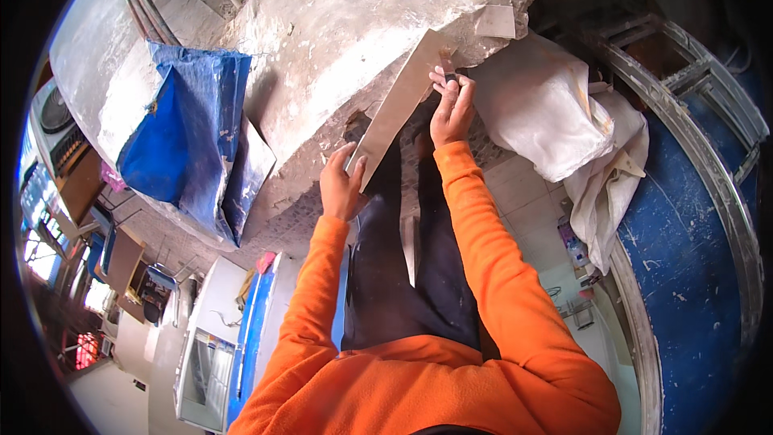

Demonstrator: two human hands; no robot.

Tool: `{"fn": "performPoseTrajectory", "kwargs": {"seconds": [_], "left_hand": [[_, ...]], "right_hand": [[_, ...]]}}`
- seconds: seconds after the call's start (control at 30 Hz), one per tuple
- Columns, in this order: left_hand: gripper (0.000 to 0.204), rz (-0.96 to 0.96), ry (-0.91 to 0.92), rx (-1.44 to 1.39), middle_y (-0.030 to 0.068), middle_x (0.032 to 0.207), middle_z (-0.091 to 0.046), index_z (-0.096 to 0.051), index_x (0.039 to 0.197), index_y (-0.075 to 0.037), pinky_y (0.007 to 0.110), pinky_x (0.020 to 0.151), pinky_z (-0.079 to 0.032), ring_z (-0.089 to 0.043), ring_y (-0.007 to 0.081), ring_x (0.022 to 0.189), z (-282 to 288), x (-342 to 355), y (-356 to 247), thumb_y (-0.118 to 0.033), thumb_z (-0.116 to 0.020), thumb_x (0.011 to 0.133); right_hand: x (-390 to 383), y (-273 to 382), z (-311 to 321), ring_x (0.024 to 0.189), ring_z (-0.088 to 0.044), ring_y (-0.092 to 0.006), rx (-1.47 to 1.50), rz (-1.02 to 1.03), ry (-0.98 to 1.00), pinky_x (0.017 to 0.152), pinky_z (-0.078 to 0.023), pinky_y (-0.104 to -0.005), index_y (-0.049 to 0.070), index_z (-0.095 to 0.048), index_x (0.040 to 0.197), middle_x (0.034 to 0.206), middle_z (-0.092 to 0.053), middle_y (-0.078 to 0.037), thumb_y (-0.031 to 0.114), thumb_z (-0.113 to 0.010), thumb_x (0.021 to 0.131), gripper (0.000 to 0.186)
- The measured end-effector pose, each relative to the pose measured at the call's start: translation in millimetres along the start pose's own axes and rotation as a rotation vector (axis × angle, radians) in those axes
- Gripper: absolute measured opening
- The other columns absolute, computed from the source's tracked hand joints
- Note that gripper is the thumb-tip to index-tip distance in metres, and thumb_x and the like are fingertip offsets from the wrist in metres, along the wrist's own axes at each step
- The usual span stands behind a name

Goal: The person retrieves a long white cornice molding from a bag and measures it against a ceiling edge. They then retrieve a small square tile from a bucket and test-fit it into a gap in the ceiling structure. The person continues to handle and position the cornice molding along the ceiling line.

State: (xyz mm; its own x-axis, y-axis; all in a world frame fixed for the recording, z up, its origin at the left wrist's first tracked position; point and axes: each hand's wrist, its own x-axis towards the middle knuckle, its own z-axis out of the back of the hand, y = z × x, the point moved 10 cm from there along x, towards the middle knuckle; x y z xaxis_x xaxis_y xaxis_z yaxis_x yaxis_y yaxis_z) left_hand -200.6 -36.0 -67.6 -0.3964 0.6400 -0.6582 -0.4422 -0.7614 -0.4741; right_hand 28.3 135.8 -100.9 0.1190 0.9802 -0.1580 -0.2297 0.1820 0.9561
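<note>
I have the long tan board (398, 109) at twelve o'clock, slanting toward one, its far end by the ragged edge of the slab (322, 32). My left hand (342, 184) has the near end pinched between thumb and fingers. My right hand (455, 113) is closed around a small flat tool (446, 62), brush or scraper, I can't tell which, held at the board's far end.

I'd judge the work there as partway: a darker patch shows by the tool, while most of the face looks plain, so much seems left, though I can't make out any coating from here.

At one o'clock a small square piece (495, 22) lies on the slab's edge. A white sack (547, 105) at two crowds my right hand, with a metal frame (729, 193) beyond it at three. A blue sheet (161, 149) hangs between nine and ten, well apart from my left.
</note>
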Motion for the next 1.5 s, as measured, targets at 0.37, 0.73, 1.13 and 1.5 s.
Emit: {"fn": "performPoseTrajectory", "kwargs": {"seconds": [0.37,0.73,1.13,1.5], "left_hand": [[0.043,0.183,0.088,-0.415,0.0161,0.112,-0.072,-0.067,0.120,0.001,0.033,0.095,-0.050,-0.067,0.0218,0.109,-52.2,28.3,47.8,-0.031,-0.072,0.092],[0.046,-0.049,0.088,-0.618,0.0182,0.113,-0.068,-0.054,0.127,0.000,0.031,0.069,-0.054,-0.067,0.0194,0.083,-13.3,104.5,-106.5,-0.022,-0.067,0.089],[0.063,-0.396,0.147,-0.679,0.0218,0.130,-0.059,-0.040,0.139,0.002,0.038,0.093,-0.052,-0.061,0.0287,0.115,-53.2,199.7,-201.9,-0.013,-0.068,0.084],[0.078,-0.387,-0.291,-0.033,0.0226,0.128,-0.056,-0.032,0.149,0.001,0.045,0.106,-0.037,-0.050,0.0374,0.118,-32.4,120.7,-158.9,-0.034,-0.069,0.090]], "right_hand": [[-1.9,8.8,-6.2,0.101,-0.072,-0.0295,-0.047,0.028,0.111,0.084,-0.058,-0.0374,-0.002,-0.048,0.110,0.112,-0.070,-0.021,0.022,-0.041,0.108,0.024],[-5.7,0.6,-2.0,0.112,-0.068,-0.0306,0.009,-0.057,0.156,0.090,-0.057,-0.0389,-0.002,-0.047,0.113,0.122,-0.067,-0.021,0.018,-0.037,0.109,0.022],[-10.1,-15.6,5.4,0.088,-0.069,-0.0411,-0.088,-0.011,0.051,0.072,-0.052,-0.0413,0.001,-0.048,0.110,0.091,-0.064,-0.024,0.021,-0.043,0.107,0.021],[-15.5,13.0,0.6,0.081,-0.064,-0.0445,-0.269,-0.002,0.020,0.070,-0.050,-0.0471,0.000,-0.052,0.114,0.090,-0.063,-0.025,0.022,-0.046,0.106,0.025]]}}
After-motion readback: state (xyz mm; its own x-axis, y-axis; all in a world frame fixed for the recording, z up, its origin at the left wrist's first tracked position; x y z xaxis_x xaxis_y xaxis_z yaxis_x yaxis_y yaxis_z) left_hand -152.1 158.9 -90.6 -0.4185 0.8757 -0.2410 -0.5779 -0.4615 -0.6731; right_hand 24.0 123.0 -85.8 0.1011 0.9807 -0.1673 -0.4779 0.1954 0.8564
